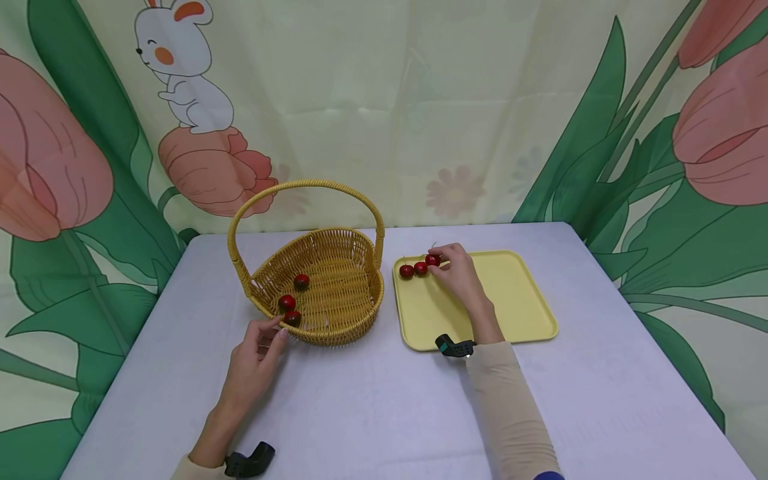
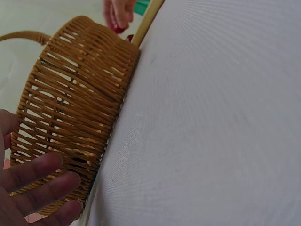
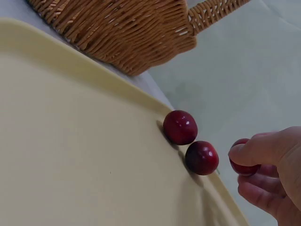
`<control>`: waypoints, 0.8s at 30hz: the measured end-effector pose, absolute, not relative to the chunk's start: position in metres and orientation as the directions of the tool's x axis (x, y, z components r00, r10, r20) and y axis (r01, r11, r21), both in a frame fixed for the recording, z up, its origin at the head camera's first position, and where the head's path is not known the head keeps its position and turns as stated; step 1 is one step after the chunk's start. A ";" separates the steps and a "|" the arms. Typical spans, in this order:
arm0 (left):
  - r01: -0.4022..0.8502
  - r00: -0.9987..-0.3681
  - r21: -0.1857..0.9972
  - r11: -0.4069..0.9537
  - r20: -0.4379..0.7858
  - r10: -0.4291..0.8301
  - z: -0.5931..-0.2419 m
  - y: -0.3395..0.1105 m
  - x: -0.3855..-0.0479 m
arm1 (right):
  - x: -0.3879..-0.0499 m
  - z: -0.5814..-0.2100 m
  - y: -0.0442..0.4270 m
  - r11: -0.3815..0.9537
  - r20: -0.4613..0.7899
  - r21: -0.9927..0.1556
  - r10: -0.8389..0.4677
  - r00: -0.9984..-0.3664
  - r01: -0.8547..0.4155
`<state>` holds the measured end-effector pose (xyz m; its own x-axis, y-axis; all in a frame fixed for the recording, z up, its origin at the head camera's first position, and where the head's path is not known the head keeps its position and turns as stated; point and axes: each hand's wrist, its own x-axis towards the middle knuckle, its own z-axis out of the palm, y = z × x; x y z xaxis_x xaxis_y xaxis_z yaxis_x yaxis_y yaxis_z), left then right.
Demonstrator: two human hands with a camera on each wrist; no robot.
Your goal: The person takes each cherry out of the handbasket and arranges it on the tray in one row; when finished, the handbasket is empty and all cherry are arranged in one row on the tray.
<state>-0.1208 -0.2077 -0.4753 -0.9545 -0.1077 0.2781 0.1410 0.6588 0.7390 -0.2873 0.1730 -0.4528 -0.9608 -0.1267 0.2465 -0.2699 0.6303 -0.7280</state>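
My right hand (image 1: pixel 461 275) pinches a dark red cherry (image 3: pixel 244 165) between thumb and fingers, above the far left corner of the yellow tray (image 1: pixel 510 293). Two more cherries lie in that corner, a left cherry (image 1: pixel 406 271) and a right cherry (image 1: pixel 421 269). To the left stands a wicker basket (image 1: pixel 345 333) with a tall arched handle. My left hand (image 1: pixel 252 367) holds its near left rim with thumb and index finger; the other fingers spread outside the woven wall in the left wrist view. Inside are three cherries, one of them (image 1: pixel 301 282) further back than the others.
A white cloth (image 1: pixel 360 413) covers the table. Behind it hangs a printed curtain (image 1: pixel 468 113) with tulips and a rabbit. Basket and tray stand side by side with a narrow gap; the basket handle (image 1: pixel 318 183) rises high over the basket.
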 end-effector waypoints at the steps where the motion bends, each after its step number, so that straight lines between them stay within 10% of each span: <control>1: 0.141 -0.954 0.739 0.659 0.279 -0.108 -0.475 -0.208 -0.121 | -0.288 -0.454 0.174 0.635 0.242 -0.725 -0.128 -0.962 -0.267; 24: 0.141 -0.956 0.741 0.657 0.274 -0.103 -0.475 -0.208 -0.121 | -0.293 -0.475 0.178 0.720 0.136 -0.679 -0.066 -0.988 -0.142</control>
<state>-0.1214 -0.2082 -0.4754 -0.9562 -0.1032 0.2739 0.1414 0.6565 0.7409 -0.2931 0.1777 -0.4746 -0.9884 -0.0663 0.1364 -0.1420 0.7202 -0.6791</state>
